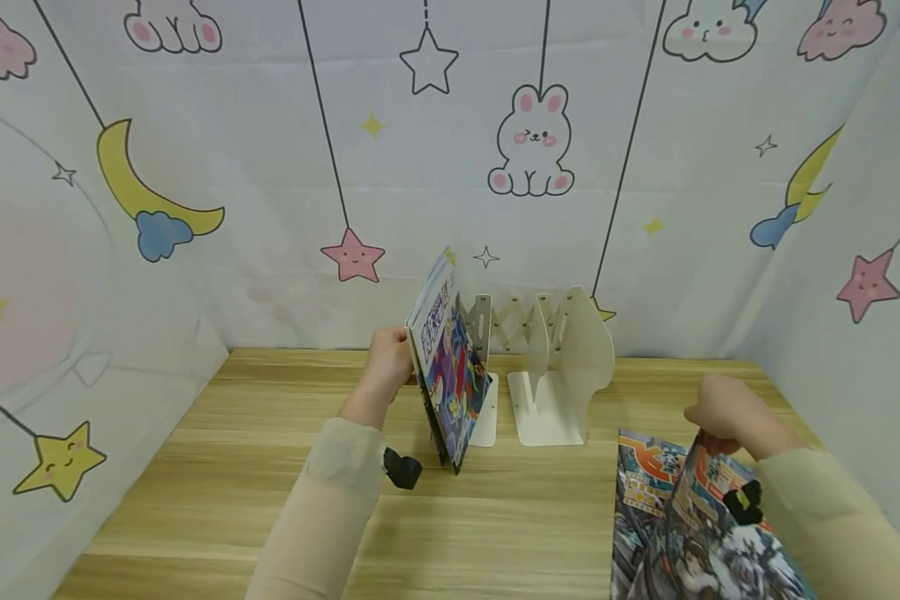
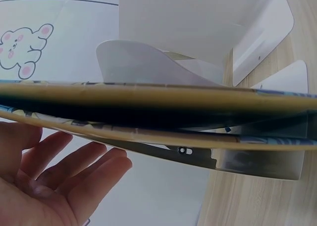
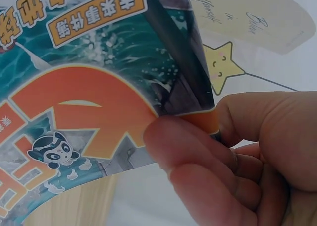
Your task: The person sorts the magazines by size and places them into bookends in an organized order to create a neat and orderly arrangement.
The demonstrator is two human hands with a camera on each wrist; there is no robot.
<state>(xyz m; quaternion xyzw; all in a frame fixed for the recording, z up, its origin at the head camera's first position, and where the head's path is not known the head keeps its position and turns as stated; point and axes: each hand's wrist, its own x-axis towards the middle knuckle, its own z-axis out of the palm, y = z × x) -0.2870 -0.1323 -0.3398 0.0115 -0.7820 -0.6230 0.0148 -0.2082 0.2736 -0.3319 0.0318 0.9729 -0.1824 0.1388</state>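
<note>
On the table stands a white metal expandable book rack (image 1: 562, 367) with upright plates and folding lattice links. A couple of thin comic magazines (image 1: 450, 375) stand on edge at its left end, leaning slightly. My left hand (image 1: 388, 358) is at their left side; in the left wrist view its fingers (image 2: 94, 171) are loosely extended below the magazine spines (image 2: 148, 94), close to a grey plate. At the right, my right hand (image 1: 731, 412) pinches the corner of a comic magazine (image 3: 89, 112) with an orange title, its cover bent upward. Beneath it lies another magazine (image 1: 641, 467).
The wooden table (image 1: 217, 467) runs back to a white curtain (image 1: 270, 167) printed with rabbits, stars and moons. More curtain hangs close on the left and right sides.
</note>
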